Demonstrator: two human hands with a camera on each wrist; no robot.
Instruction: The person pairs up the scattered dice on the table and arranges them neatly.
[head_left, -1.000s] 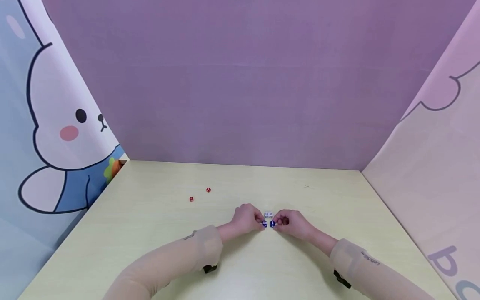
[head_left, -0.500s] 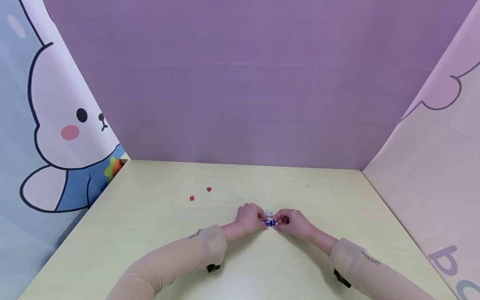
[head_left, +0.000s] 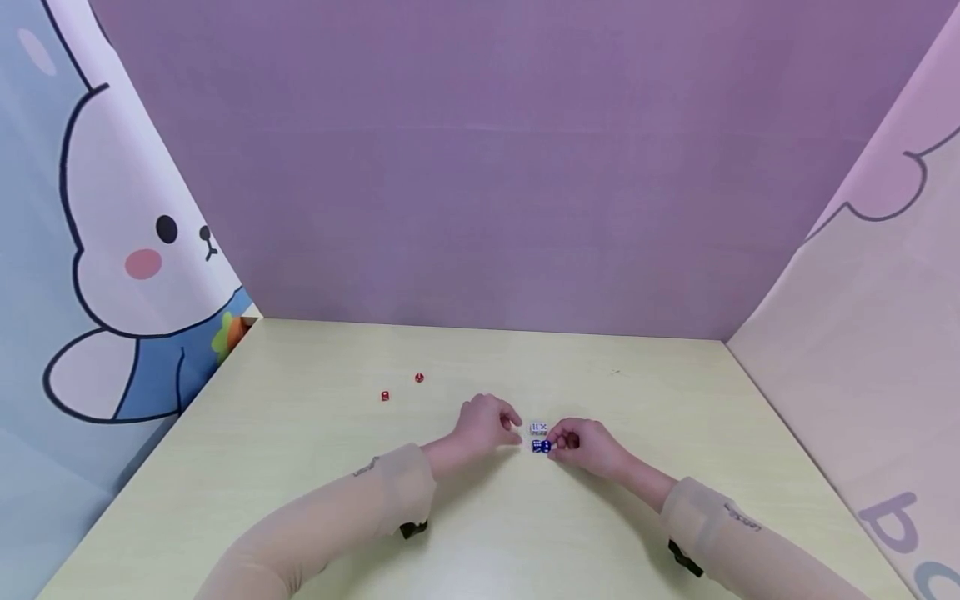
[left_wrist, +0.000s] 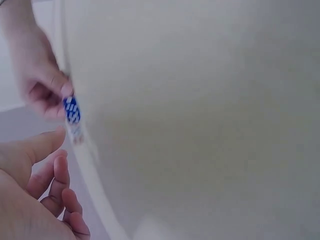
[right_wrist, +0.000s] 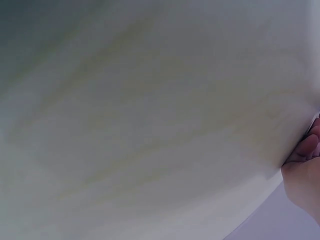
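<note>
Two blue dice with white pips sit side by side on the table. My right hand pinches the right one between thumb and fingers. To the left of the pair, my left hand is apart from the dice, thumb and fingers spread with nothing between them. Just behind the blue dice stand white dice, also set side by side. In the left wrist view the blue dice show at the right hand's fingertips, beyond my left hand. The right wrist view catches only part of my right hand, without the dice.
Two red dice, one nearer and one farther back, lie apart on the left of the pale wooden table. A purple panel rises at the table's back edge, with printed cloths on both sides.
My left hand brought its blue die rightward against the other, then let go and drew back to the left with fingers spread. My right hand has stayed at its die.
</note>
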